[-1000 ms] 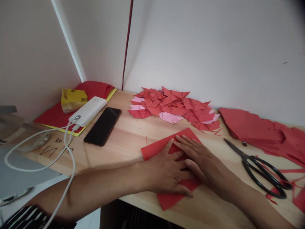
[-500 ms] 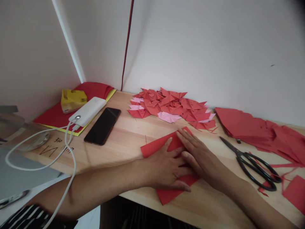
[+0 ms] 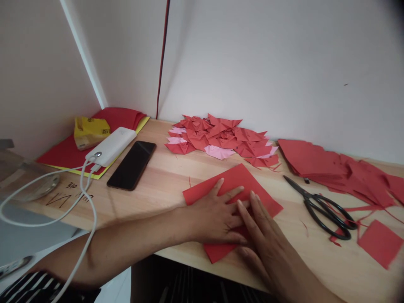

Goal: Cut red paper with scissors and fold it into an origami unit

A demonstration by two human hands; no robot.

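Note:
A sheet of red paper point(image 3: 261, 191) lies at the front edge of the wooden table, one corner jutting toward that edge. My left hand point(image 3: 216, 214) presses flat on it with the fingers spread. Fingers stretched out, my right hand point(image 3: 267, 240) rests on the paper's right part and touches the left fingertips. Part of the sheet is hidden under both hands, so I cannot tell whether it is folded there. To the right of my right hand are black-handled scissors point(image 3: 323, 208), lying on the table among thin red paper strips.
Behind the sheet, by the wall, sits a pile of folded red and pink paper pieces point(image 3: 221, 136). A stack of red paper point(image 3: 315, 162) is at the right, with a small red square point(image 3: 380, 243) nearer. Leftward lie a phone point(image 3: 131, 165), a white power bank point(image 3: 112, 145) and a yellow packet point(image 3: 91, 132).
My right hand has slid down toward the table's front edge, uncovering the paper's upper right corner. The left hand stays on the sheet. The whole view has shifted slightly.

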